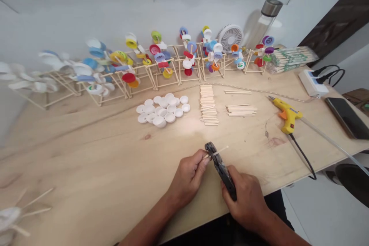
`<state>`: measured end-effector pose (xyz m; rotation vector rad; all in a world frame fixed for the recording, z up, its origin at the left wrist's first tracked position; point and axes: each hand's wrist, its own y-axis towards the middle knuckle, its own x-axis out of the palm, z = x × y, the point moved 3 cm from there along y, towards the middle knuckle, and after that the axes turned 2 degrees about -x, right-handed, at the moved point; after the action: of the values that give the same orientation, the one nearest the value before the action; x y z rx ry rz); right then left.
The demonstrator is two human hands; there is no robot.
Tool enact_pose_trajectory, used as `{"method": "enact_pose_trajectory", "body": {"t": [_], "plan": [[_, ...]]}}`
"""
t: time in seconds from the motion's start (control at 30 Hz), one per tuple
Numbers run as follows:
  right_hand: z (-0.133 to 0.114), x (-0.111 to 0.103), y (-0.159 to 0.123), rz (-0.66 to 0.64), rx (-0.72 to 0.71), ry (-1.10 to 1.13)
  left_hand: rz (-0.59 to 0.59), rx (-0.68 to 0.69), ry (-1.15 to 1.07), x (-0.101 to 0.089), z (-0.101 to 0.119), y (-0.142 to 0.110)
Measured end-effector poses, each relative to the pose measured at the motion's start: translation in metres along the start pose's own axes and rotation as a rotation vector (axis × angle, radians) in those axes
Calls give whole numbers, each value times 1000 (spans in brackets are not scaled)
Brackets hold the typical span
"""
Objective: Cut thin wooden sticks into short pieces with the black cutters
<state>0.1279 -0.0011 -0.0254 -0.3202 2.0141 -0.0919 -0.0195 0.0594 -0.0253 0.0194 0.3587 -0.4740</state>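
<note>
Pinching a thin wooden stick (220, 150), the left hand (187, 177) meets black pliers (221, 171) clenched in the right hand (248, 203) near the front edge of the table (86, 142); finished cap-and-stick frames (155, 80) line the back edge, with loose white caps (161, 109) and stick piles (209, 105) remaining.

Plywood tabletop (86, 150): white plastic bottle caps (160, 110) in a loose cluster; craft sticks (208, 104) stacked; yellow hot glue gun (287, 115); power strip (313, 83); cap-and-stick models (161, 61) in a row at the back.

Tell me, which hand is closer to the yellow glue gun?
Right. The right hand is below the yellow glue gun and a little to its left; the left hand is farther off to the left.
</note>
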Motion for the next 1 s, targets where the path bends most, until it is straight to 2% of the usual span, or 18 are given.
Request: {"method": "enact_pose_trajectory", "body": {"t": [0.47,0.6,0.77,0.87,1.0], "plan": [[-1,-7,2,8,57,-55,101,60,18,6,-3,3],[-1,-19,2,-58,23,115,112,42,-33,6,-5,2],[0,-31,1,-112,-10,306,112,6,-197,7,-12,2],[1,-32,-1,-149,-21,414,153,-1,-364,7,-17,5],[5,-29,-5,-240,-24,688,205,-66,-563,4,-17,9]]}}
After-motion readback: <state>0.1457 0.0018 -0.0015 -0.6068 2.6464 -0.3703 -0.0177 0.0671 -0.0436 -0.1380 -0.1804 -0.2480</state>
